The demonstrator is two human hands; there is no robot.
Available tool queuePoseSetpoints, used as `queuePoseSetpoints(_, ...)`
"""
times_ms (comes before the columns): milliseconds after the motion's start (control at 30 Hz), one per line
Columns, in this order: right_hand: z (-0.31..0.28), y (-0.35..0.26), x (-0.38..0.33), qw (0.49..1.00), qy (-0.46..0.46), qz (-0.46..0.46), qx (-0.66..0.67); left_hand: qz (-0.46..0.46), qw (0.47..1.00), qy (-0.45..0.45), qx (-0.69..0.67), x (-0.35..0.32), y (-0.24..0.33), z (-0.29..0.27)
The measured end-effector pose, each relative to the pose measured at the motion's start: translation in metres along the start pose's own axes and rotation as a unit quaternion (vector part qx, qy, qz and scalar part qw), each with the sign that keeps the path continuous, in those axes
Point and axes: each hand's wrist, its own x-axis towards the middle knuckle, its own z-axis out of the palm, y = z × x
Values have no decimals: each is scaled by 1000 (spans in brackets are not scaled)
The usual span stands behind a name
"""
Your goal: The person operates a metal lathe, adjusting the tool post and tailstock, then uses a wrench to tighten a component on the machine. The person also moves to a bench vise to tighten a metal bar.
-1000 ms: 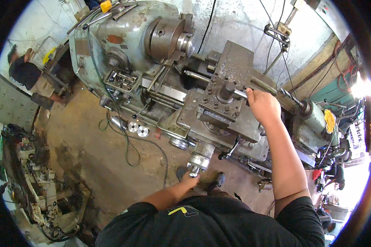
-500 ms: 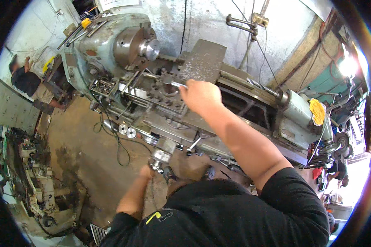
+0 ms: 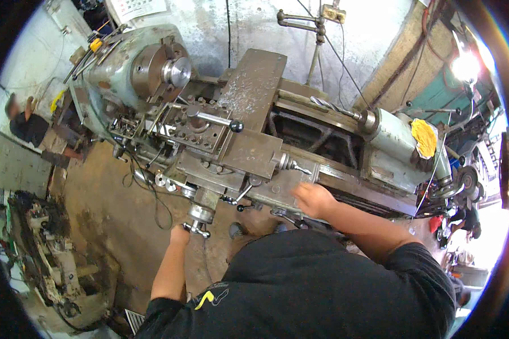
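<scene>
Though near the half-curled right hand [image 3: 316,200], upper crank [image 3: 302,169] apart, left hand [image 3: 178,235] closed on lower crank [image 3: 197,228]

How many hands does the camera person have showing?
2: the left hand at the ball-ended silver crank handle; the right hand farther right, near a smaller shiny handle. Some left fingers are hidden.

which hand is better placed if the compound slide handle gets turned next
Likely the right hand: it is right beside the compound slide handle, with nothing visible in its grasp, while the left hand is on the cross-slide handle.
</scene>
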Motion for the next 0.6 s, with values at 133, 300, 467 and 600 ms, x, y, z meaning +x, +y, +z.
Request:
queuePoseSetpoints(133,79,80,-159,942,-177,286,-8,43,996,-29,-71,-55,16,-17)
queuePoseSetpoints(300,179,112,-297,825,-284,475,115,55,989,-135,2,-37,35,53)
queuePoseSetpoints(467,206,113,-292,718,-209,586,312,221,973,-46,51,17,5,9)
queuePoseSetpoints(600,189,124,-285,706,-163,628,285,25,982,-165,-90,-19,6,-51)
